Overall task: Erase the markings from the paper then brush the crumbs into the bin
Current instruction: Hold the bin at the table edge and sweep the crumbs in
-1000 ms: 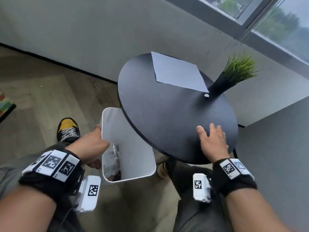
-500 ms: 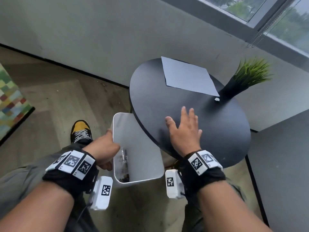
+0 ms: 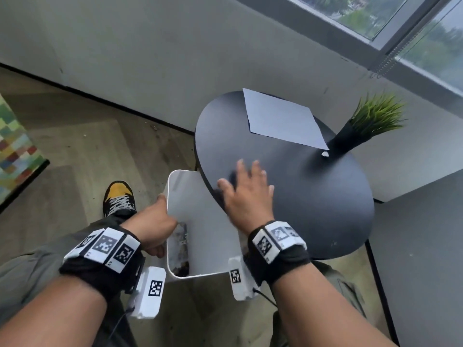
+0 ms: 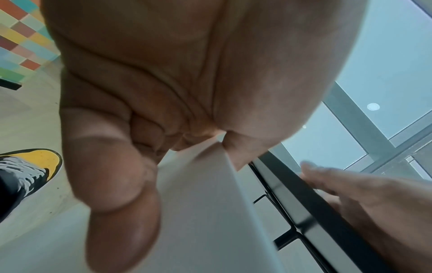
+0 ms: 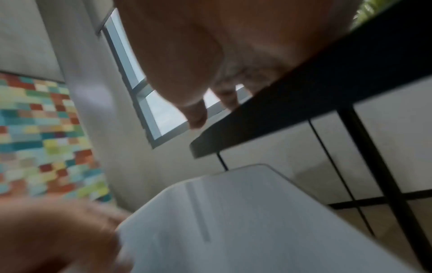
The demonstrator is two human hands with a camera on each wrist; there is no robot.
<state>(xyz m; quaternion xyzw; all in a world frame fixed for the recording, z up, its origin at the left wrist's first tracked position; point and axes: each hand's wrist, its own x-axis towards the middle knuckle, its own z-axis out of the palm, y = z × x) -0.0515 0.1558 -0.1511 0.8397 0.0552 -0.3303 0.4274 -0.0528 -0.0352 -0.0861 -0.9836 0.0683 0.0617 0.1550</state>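
Observation:
A white sheet of paper (image 3: 283, 118) lies at the far side of the round black table (image 3: 325, 196). A small white eraser (image 3: 325, 154) sits near the plant's base. My left hand (image 3: 152, 221) grips the left rim of the white bin (image 3: 205, 236), held tilted under the table's left edge; in the left wrist view its fingers (image 4: 112, 177) curl round the bin wall (image 4: 198, 212). My right hand (image 3: 246, 189) lies flat with spread fingers on the table's left edge above the bin. Dark scraps and a bottle lie inside the bin.
A green plant in a black vase (image 3: 368, 123) stands at the table's far right. A grey wall and window are behind. A dark grey block (image 3: 421, 259) stands to the right. My yellow-toed shoe (image 3: 119, 196) is on the wood floor; a colourful rug (image 3: 15, 151) lies left.
My right hand has swept leftward across the table, from its near right edge to the left edge over the bin. The left hand has kept holding the bin.

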